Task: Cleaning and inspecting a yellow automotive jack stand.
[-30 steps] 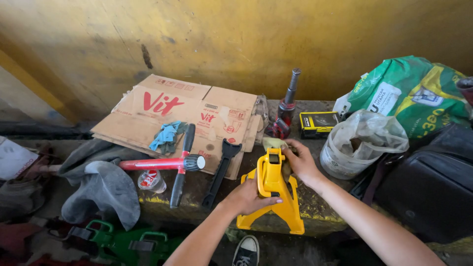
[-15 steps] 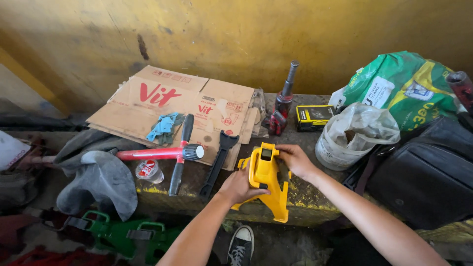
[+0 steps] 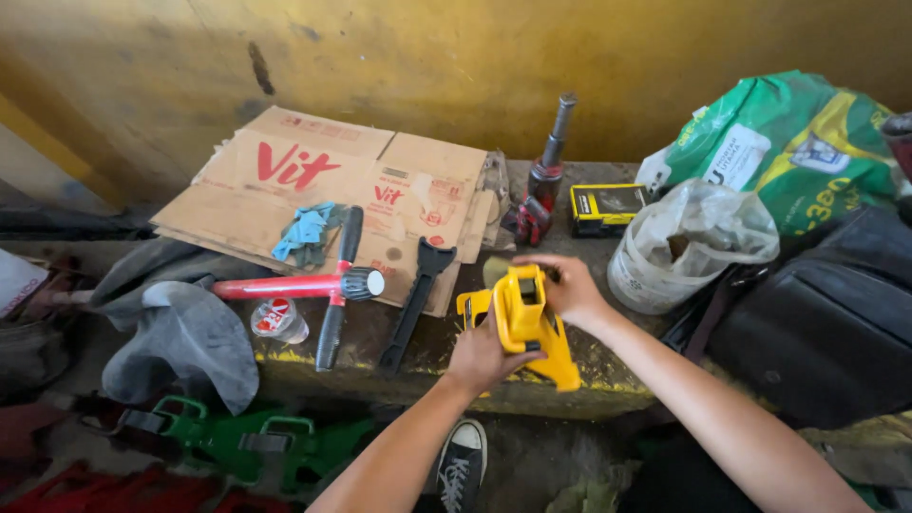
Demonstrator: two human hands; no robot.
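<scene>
A yellow jack stand (image 3: 528, 323) is tilted on the edge of a concrete ledge (image 3: 608, 366). My left hand (image 3: 483, 353) grips its lower left side. My right hand (image 3: 566, 285) holds its top from the right. Just left of the stand lies a black bar with a forked end (image 3: 415, 302).
Flattened cardboard (image 3: 285, 185) carries blue gloves (image 3: 304, 231), a red pump-like tool (image 3: 290, 285) and a black handle (image 3: 337, 290). A red bottle jack (image 3: 541, 180), a yellow-black box (image 3: 608, 207), a white sack (image 3: 684, 242), a green bag (image 3: 788, 142) and a black bag (image 3: 817, 313) crowd the right. Green stands (image 3: 237, 439) lie below.
The yellow stand has tipped from upright onto a slant and moved up onto the ledge edge. My right hand has moved from its top to its right side; the view has shifted slightly.
</scene>
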